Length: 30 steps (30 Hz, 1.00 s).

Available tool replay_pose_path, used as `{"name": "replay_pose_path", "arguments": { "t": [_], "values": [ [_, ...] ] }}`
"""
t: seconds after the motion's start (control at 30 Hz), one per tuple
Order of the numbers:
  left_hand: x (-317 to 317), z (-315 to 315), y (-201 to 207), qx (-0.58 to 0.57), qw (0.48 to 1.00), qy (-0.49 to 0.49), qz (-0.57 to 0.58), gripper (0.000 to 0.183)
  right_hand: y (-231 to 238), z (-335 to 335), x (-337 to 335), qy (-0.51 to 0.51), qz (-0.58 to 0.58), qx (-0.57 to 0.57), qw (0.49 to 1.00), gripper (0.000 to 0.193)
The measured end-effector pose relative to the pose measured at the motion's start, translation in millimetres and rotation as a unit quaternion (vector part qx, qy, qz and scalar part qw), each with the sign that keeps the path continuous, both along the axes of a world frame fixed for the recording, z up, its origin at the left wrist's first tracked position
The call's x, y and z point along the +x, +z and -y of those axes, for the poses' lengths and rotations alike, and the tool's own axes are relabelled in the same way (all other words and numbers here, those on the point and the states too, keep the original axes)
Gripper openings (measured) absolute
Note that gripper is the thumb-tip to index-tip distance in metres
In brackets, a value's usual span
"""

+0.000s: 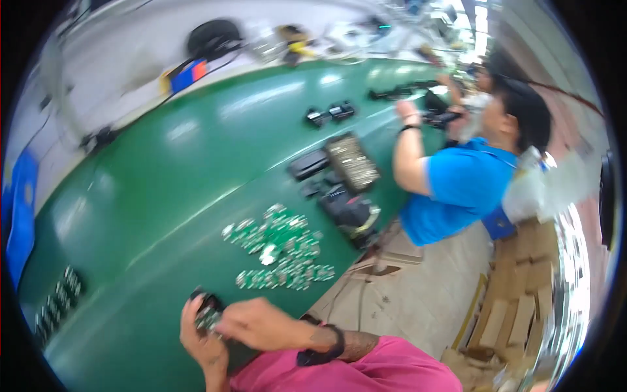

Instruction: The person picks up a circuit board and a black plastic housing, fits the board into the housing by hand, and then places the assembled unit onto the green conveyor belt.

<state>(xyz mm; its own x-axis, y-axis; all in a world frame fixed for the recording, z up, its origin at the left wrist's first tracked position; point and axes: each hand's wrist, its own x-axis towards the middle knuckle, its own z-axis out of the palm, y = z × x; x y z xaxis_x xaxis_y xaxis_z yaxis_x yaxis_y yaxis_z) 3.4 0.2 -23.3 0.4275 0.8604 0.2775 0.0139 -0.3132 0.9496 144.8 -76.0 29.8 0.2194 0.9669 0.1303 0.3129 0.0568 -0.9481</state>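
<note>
While the dark part (209,301) is gripped by the left hand (204,344) at the worktop (153,287)'s near edge, it should be kept still; the right hand (261,323)'s hold can't be told.

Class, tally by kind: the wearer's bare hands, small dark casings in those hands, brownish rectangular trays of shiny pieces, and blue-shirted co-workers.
Bare left hand and right hand: 2
Small dark casing: 1
Brownish rectangular tray of shiny pieces: 1
Blue-shirted co-worker: 1
Total: 5

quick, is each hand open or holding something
Left hand: closed, holding a black case with a circuit board.
Right hand: at the circuit board; its grip cannot be told.
</note>
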Motion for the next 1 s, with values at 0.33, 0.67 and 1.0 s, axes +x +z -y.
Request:
{"name": "replay_pose_path", "arguments": {
  "t": [0.33,0.67,1.0],
  "values": [
    [8.1,4.1,35.1,-0.152,0.982,-0.085,0.079,0.048,8.8,-1.8,5.7,-0.061,0.113,0.007,0.992,0.02],
    [3.5,5.9,34.6,-0.247,0.967,-0.048,0.043,0.031,-5.7,-7.0,1.1,-0.072,0.248,0.008,0.966,0.027],
    [12.8,3.9,29.4,-0.266,0.964,-0.007,-0.004,0.028,-16.0,-16.0,-7.5,-0.068,0.095,-0.015,0.993,0.044]
  ]
}}
